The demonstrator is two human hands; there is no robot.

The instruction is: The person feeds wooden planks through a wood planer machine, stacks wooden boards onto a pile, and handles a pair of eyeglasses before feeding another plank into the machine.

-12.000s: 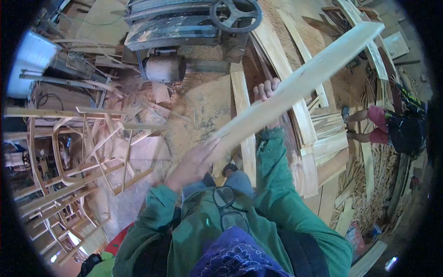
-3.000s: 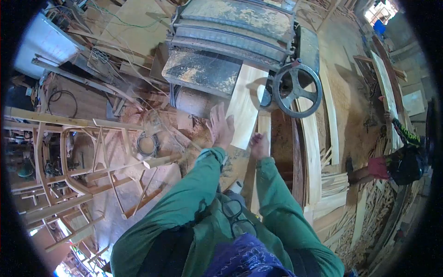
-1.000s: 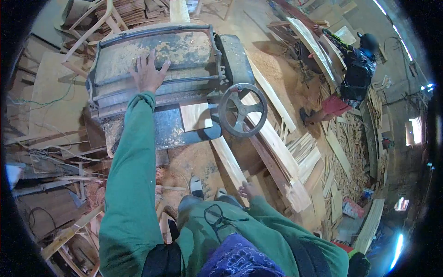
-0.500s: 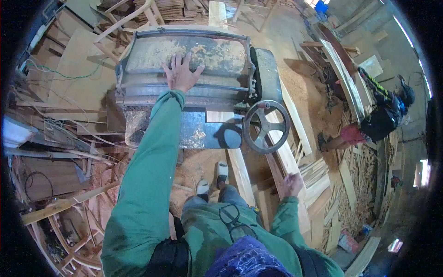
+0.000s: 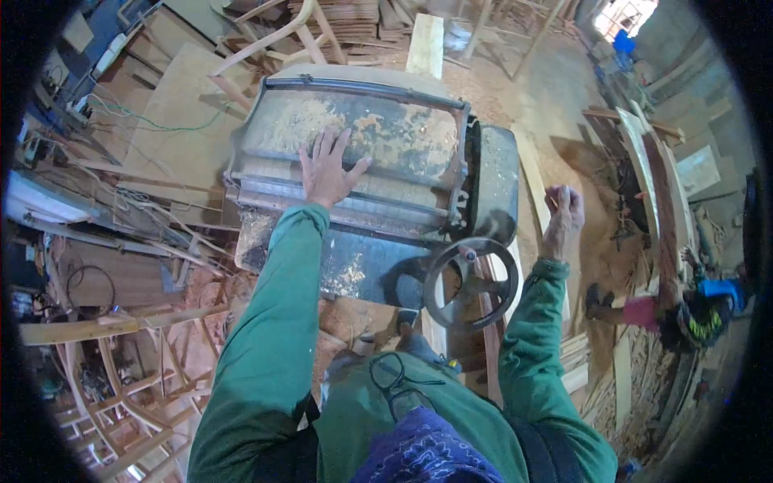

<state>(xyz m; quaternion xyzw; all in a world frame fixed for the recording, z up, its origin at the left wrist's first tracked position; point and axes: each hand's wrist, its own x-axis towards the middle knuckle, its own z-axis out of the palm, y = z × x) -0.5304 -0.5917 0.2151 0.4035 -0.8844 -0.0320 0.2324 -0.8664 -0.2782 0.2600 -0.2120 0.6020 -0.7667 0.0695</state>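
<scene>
My left hand [image 5: 328, 171] lies with spread fingers on the dusty top cover of a thickness planer [image 5: 411, 173], and nothing is in its grasp. To the right of the planer, my right hand [image 5: 564, 221] is raised with its fingers curled in; I see nothing held in it. A spoked handwheel [image 5: 471, 283] is on the planer's near right corner, below and left of my right hand. Wood chips lie on the planer's bed [image 5: 354, 274] on my side. Its near opening is partly hidden under the cover.
A chair frame [image 5: 278, 40] stands behind the planer, with stacked boards [image 5: 342, 18] beyond. More curved wooden frames [image 5: 137, 386] crowd the lower left. Long planks [image 5: 664, 209] stand at right beside a bent-over co-worker [image 5: 692, 314]. Loose cables [image 5: 145, 121] trail at left.
My right hand has risen forward from over the boards to beside the planer. My left hand stays on the cover. The light board end at the planer's near side is out of sight. The co-worker bends lower.
</scene>
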